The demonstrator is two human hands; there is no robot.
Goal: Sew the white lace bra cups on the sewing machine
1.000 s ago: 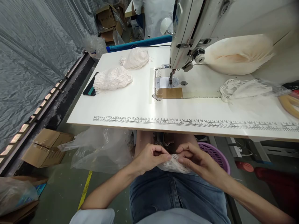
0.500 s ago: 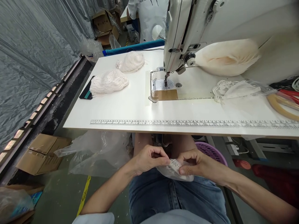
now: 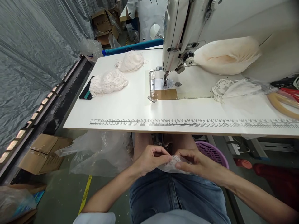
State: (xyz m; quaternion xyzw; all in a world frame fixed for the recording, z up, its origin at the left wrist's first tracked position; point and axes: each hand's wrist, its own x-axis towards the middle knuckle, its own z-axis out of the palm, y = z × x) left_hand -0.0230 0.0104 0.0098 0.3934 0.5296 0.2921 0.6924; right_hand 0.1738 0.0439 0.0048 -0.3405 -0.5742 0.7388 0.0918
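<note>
Above my lap, a small piece of white lace fabric point(image 3: 174, 161) is pinched between my two hands, its sheer part hanging below the fingers. My left hand point(image 3: 155, 158) grips the left edge with thumb and forefinger. On the right edge, my right hand point(image 3: 192, 160) has thumb and fingers closed, covering part of the lace. Both hands are just in front of the table's front edge. Farther off, on the table, lie a white lace bundle point(image 3: 108, 82) and a second pale lace bundle point(image 3: 130, 61).
A sewing machine point(image 3: 178, 34) stands on the white table point(image 3: 126, 109), with a printed ruler point(image 3: 193, 123) along its front. A cream fabric bundle point(image 3: 227, 56) and lace pieces point(image 3: 230, 88) lie right. Below are a purple basket point(image 3: 212, 152) and cardboard box point(image 3: 45, 154). Another person point(image 3: 151, 18) is behind.
My right hand has shifted slightly left along the lace, closer to my left hand. More of the sheer fabric is now covered. The things on the table stay put.
</note>
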